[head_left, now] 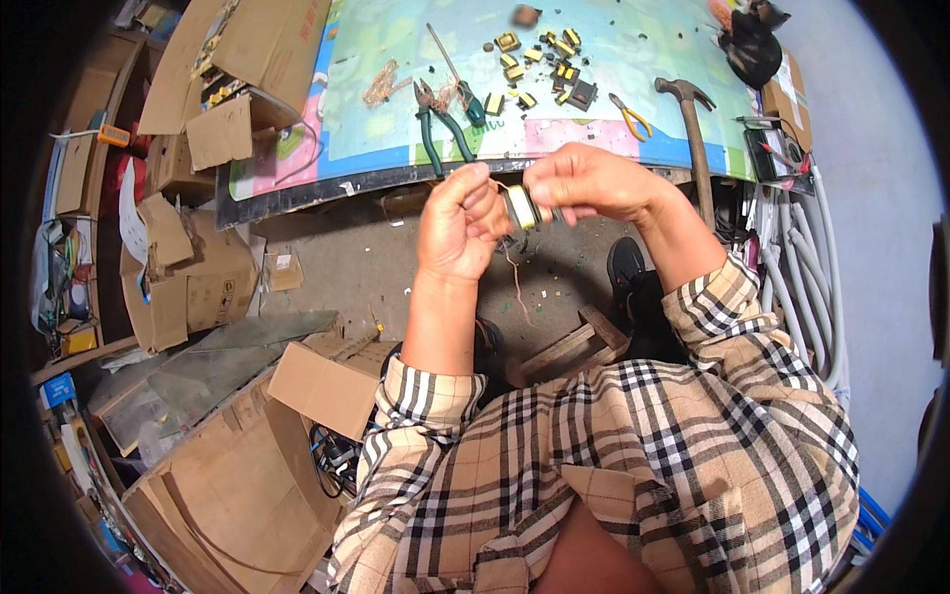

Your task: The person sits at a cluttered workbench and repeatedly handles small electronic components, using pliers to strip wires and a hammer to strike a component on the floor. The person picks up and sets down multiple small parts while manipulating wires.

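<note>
Both my hands are raised just in front of the table's edge. My right hand [584, 188] pinches a small coil component [521, 208] with a white-and-yellow band and dark ends. My left hand [455, 223] is closed beside it, fingers curled on a thin copper wire [515, 272] that dangles below the component. Beyond them on the table mat lie green-handled pliers [440, 134], a screwdriver [465, 94], a tangle of copper wire [381, 84], several small yellow-and-black transformers [564, 74], yellow-handled cutters [633, 124] and a hammer [698, 148].
A cat [750, 49] lies at the mat's back right corner. Cardboard boxes [178, 277] crowd the left side, with another open box [317, 386] low by my left arm. Grey tubes [807, 277] stand along the right wall. A wooden stool [584, 342] is below my hands, beside my shoes.
</note>
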`<state>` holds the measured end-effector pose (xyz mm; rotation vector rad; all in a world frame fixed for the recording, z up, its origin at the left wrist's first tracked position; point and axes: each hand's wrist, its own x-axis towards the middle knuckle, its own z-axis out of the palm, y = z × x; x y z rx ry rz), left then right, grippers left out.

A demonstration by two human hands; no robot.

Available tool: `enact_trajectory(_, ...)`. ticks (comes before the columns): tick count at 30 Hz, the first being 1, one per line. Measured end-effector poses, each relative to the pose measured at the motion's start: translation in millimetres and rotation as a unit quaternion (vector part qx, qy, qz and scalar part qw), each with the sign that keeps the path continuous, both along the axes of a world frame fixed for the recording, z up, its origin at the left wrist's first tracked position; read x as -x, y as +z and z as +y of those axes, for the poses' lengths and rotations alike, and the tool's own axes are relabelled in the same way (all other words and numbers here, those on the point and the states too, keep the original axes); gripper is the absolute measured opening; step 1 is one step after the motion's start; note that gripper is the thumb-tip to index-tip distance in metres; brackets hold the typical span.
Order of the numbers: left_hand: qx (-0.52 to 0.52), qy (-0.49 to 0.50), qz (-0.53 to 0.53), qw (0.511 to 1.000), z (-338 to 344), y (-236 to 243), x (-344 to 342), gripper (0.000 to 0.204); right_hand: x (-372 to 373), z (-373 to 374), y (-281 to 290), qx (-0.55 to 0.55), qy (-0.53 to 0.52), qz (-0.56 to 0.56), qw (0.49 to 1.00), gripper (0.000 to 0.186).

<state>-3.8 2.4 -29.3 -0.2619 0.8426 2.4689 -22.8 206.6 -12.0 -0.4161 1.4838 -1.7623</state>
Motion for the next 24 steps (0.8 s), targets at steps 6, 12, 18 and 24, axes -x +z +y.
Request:
enact_trajectory(6,0.086,0.026,0.071,0.993,-15,10,5,0.033,11,-8,-16,-0.184,-0.028,0.160,0.969,0.027)
enact_trajectory(12,0.070,0.058,0.081,0.993,-25,15,3,0.036,21,-3,-22,0.028,-0.299,-0.089,0.950,0.025)
enact_trajectory(18,-0.023,0.082,0.005,0.996,-36,5,14,0.039,18,8,-20,0.215,-0.146,-0.098,0.961,0.025)
enact_trajectory(24,-0.006,0.113,0.032,0.993,-57,13,18,0.039,8,-7,-6,-0.254,-0.037,0.229,0.939,0.028)
